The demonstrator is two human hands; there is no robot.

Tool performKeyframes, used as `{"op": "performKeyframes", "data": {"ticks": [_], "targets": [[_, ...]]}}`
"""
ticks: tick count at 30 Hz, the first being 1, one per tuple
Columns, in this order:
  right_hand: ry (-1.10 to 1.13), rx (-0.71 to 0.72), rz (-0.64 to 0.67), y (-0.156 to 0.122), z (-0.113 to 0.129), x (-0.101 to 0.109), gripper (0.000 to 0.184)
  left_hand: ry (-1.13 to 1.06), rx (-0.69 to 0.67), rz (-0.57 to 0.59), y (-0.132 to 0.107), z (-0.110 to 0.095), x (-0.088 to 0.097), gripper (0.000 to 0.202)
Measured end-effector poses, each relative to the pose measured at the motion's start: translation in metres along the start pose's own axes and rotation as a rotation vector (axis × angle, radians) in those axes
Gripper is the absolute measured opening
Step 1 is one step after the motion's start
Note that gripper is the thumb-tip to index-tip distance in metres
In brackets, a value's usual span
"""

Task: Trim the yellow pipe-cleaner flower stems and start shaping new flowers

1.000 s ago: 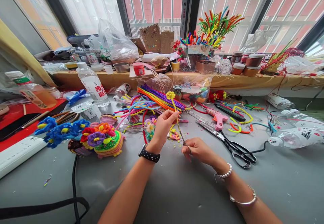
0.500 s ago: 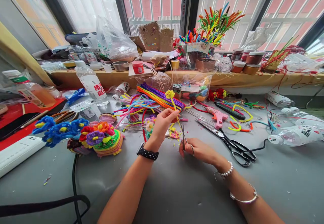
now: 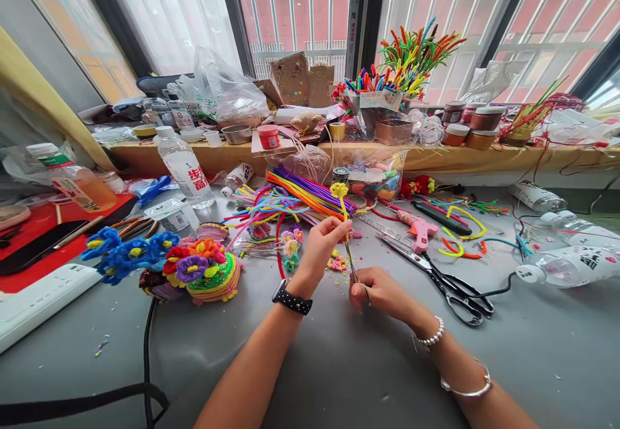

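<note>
My left hand pinches the stem of a yellow pipe-cleaner flower, its bloom standing above my fingers. In my right hand, closed round the handles, is a small pair of scissors. The scissor blades point up and lie against the lower part of the yellow stem; whether they close on it I cannot tell. Yellow fuzz clippings are scattered on the grey table just behind my hands.
Large black-handled scissors and a pink glue gun lie to the right. Bundled pipe cleaners sit behind my hands. Finished pipe-cleaner flowers stand left, beside a black cable. Water bottles lie at far right.
The scissor blades, apart from the stem before, now meet its lower part. The view has shifted slightly, and both hands still hold the same things.
</note>
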State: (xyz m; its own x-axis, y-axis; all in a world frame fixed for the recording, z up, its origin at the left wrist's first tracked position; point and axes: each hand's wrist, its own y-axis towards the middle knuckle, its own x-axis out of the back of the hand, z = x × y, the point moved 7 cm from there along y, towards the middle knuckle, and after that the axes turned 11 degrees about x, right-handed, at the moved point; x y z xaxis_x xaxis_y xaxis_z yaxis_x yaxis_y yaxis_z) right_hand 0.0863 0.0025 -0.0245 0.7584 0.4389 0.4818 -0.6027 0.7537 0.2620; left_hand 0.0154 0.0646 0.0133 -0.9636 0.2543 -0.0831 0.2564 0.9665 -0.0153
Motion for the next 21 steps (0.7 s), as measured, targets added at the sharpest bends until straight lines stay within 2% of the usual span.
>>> {"op": "performKeyframes", "data": {"ticks": [7, 21], "targets": [[-0.01, -0.061, -0.053, -0.0005, -0.0105, 0.0005, 0.065, -0.002, -0.02, -0.063, 0.001, 0.0019, 0.0055, 0.026], [0.085, 0.027, 0.009, 0.0015, -0.0029, -0.0069, 0.069, 0.006, -0.026, -0.098, -0.0004, 0.0004, 0.0041, 0.026]]}}
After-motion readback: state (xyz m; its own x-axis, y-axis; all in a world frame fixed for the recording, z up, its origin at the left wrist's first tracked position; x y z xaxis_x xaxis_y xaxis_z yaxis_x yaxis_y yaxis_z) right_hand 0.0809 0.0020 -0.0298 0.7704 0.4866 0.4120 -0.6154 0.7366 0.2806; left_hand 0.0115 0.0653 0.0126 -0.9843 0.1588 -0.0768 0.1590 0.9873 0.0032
